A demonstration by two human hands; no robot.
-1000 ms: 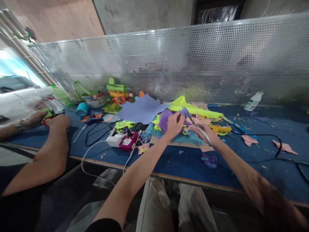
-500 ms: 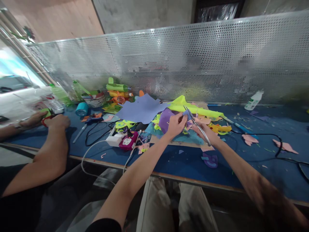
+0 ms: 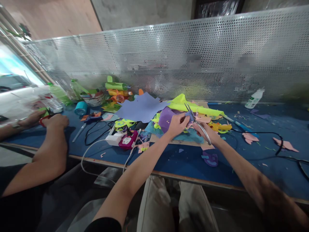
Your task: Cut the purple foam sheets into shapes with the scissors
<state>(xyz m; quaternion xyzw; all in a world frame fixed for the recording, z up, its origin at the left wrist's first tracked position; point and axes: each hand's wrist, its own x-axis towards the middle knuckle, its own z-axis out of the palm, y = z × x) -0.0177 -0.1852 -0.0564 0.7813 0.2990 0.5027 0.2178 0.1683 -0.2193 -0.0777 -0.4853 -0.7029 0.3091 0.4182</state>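
My left hand pinches a small blue-purple piece of craft sheet, which looks like felt or foam. Metal scissors are in my right hand, their blades pointing up and away from me, slightly parted at the piece. Beneath both hands lies a heap of coloured scraps, among them a purple sheet and a bright yellow-green sheet. A larger periwinkle sheet spreads out to the left of the heap. Nearer the table edge rests a purple cutout.
A magenta power adapter with white cords sits left of my forearm. At the far left a co-worker's hand holds red-handled scissors. A white glue bottle stands tilted near the perforated metal screen. Black cable crosses the right side.
The scissor blades have shifted slightly on the blue-purple piece, and both hands have moved a little to the right. The view has tilted slightly.
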